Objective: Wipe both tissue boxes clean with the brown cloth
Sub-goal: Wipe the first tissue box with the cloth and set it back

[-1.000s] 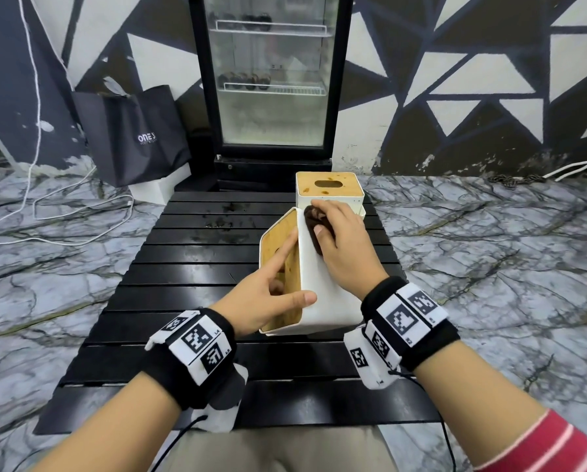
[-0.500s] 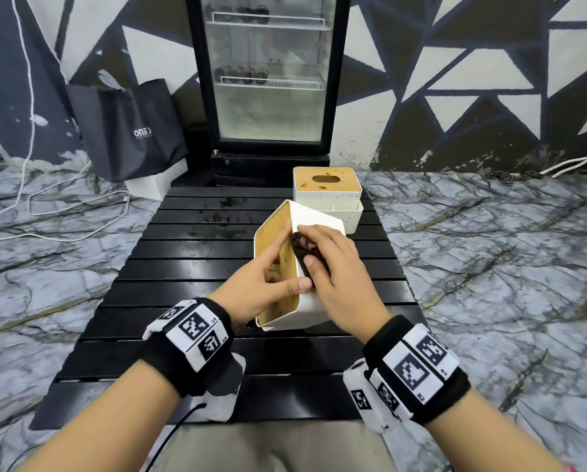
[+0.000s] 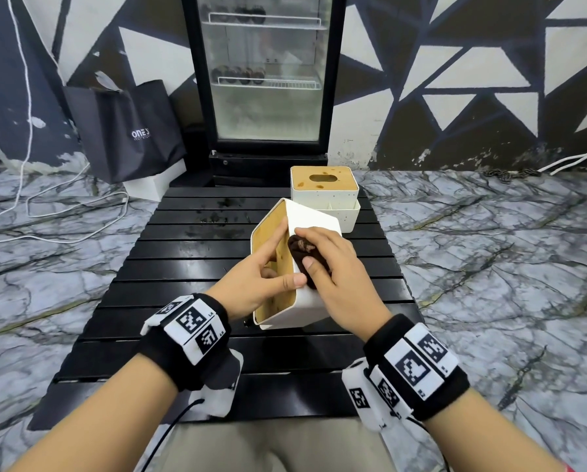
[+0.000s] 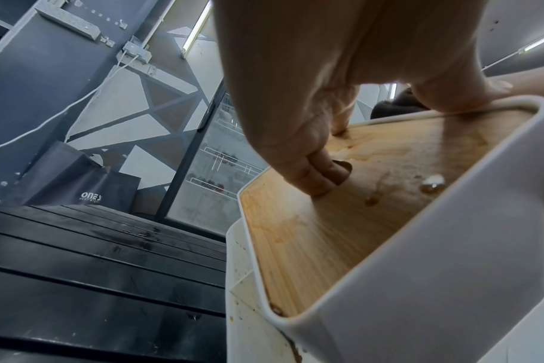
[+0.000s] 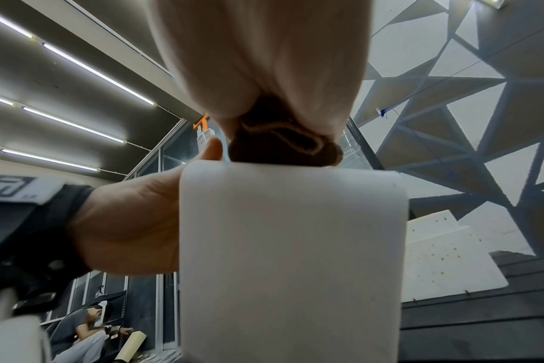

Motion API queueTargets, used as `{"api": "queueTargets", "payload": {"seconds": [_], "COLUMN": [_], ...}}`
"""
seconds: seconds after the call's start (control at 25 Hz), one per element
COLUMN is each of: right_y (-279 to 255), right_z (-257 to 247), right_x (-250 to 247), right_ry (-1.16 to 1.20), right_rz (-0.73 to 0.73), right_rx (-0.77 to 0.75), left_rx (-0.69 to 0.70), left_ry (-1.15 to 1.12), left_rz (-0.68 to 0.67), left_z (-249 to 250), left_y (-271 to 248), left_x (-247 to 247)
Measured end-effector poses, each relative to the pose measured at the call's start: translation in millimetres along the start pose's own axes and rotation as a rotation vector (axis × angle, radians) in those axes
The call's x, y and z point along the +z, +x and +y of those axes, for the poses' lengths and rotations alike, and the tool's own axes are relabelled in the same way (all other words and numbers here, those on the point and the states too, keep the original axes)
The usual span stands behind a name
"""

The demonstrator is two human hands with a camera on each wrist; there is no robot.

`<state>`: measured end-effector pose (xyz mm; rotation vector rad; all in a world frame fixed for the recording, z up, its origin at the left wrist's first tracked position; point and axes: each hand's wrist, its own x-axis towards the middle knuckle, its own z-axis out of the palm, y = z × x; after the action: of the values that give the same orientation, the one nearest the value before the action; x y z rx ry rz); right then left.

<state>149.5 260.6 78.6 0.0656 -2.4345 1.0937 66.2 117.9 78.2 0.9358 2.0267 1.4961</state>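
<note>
I am holding the nearer tissue box (image 3: 305, 294) tipped up on its side on the black slatted table (image 3: 190, 267), so that its stained wooden lid (image 4: 357, 208) is facing left and its white side is facing up and toward me. My left hand (image 3: 254, 284) is gripping it: the thumb is lying over the white edge, the forefinger is stretching along the lid toward the far top corner, and in the left wrist view two or three fingers (image 4: 320, 176) are curling into the oval slot in the lid. My right hand (image 3: 336, 270) is pressing the bunched brown cloth (image 3: 300, 252) against the upturned white side, close to the edge that meets the lid; my fingers are curling round the cloth and my thumb is pinning it down, its tip almost touching my left thumb. In the right wrist view the cloth (image 5: 283, 145) is sitting squeezed between my palm and the top of the white wall. Brown spots and a shiny droplet are showing on the lid. The second tissue box (image 3: 324, 187) is standing upright just behind the first, at the table's far edge, its own wooden lid spotted brown and its white walls speckled. Beyond the table a glass-door fridge (image 3: 265, 76) is standing against the patterned wall, with a dark shopping bag (image 3: 128, 131) to its left.
</note>
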Motion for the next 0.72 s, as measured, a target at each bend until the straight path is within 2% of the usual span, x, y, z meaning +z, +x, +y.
{"api": "queueTargets", "payload": {"seconds": [0.24, 0.52, 0.72], "right_y": [-9, 33, 45], "right_z": [2, 9, 20], "right_x": [1, -3, -14], "right_ry": [0.028, 0.003, -0.049], "right_rz": [0.023, 0.071, 0.075], "right_rx": [-0.027, -0.022, 0.043], "left_rx": [-0.022, -0.034, -0.056], "left_ry": [0.016, 0.002, 0.014], "left_rz": [-0.007, -0.026, -0.048], "left_z": [-2, 5, 4], "left_y": [0, -1, 1], "left_x": [0, 2, 1]}}
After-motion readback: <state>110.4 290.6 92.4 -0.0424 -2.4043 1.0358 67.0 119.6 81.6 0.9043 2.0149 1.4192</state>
